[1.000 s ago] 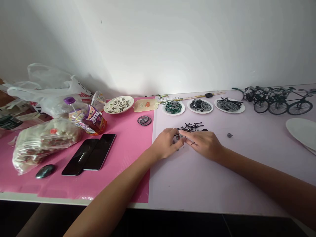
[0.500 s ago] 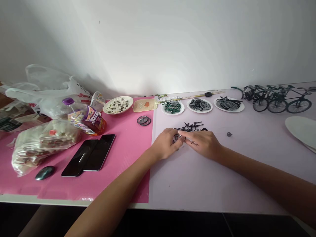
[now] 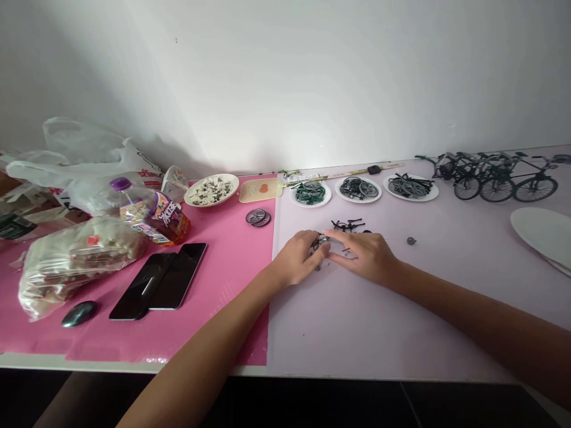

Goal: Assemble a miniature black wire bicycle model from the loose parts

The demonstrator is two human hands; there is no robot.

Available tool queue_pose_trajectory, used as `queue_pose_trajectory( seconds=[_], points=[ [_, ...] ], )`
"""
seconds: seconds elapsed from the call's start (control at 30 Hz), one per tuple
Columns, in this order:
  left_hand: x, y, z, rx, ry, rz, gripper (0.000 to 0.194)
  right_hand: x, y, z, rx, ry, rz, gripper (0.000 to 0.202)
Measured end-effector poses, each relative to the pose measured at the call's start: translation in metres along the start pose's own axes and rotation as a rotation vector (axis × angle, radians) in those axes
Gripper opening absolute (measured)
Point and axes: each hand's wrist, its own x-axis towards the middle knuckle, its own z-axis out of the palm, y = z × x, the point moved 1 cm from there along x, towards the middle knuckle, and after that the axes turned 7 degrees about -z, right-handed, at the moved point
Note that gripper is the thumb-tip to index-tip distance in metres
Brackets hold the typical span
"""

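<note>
My left hand [image 3: 297, 258] is closed around some small dark and metallic parts [image 3: 320, 242] above the lilac tabletop. Facing it from the right, my right hand [image 3: 366, 257] has its thumb and index finger apart, the index tip beside those parts. Thin black parts [image 3: 348, 224] lie just beyond the hands. A small round grey piece [image 3: 411, 241] lies to the right. Two spoked wheels [image 3: 258, 217] rest on the pink mat to the left.
Plates of green parts [image 3: 311, 193], black parts [image 3: 358, 189] and grey wheels [image 3: 411, 187] line the back. Model bicycles [image 3: 504, 177] stand at right, near white plates [image 3: 542, 235]. Two phones [image 3: 158, 279], a bottle [image 3: 154, 213] and bags [image 3: 80, 255] are at left.
My right thumb and index finger have spread apart, and the small parts at my left fingertips show more. The whole view has shifted slightly.
</note>
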Motion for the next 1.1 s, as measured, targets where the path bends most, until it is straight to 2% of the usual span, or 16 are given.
queue_pose_trajectory(
  seconds=[0.13, 0.4, 0.73, 0.9, 1.1],
  points=[
    [-0.0009, 0.0016, -0.0001, -0.019, -0.024, -0.004, 0.036, 0.0010, -0.0009, -0.0004, -0.007, -0.001, -0.020, 0.049],
    [-0.0022, 0.0035, -0.0035, 0.028, 0.000, -0.021, 0.035, 0.0024, -0.0005, -0.0015, 0.036, 0.021, -0.050, 0.053],
    [-0.0014, 0.0018, -0.0031, 0.016, -0.036, 0.030, 0.036, 0.0005, 0.0026, 0.0008, 0.084, -0.023, -0.098, 0.064],
    [-0.0019, 0.0030, -0.0044, -0.036, 0.011, 0.009, 0.037, -0.0010, 0.0028, 0.0018, 0.093, -0.020, 0.004, 0.055],
    [-0.0032, 0.0067, -0.0094, -0.202, 0.082, -0.038, 0.040, 0.0042, 0.0051, -0.0013, 0.044, 0.064, 0.150, 0.037]
  ],
)
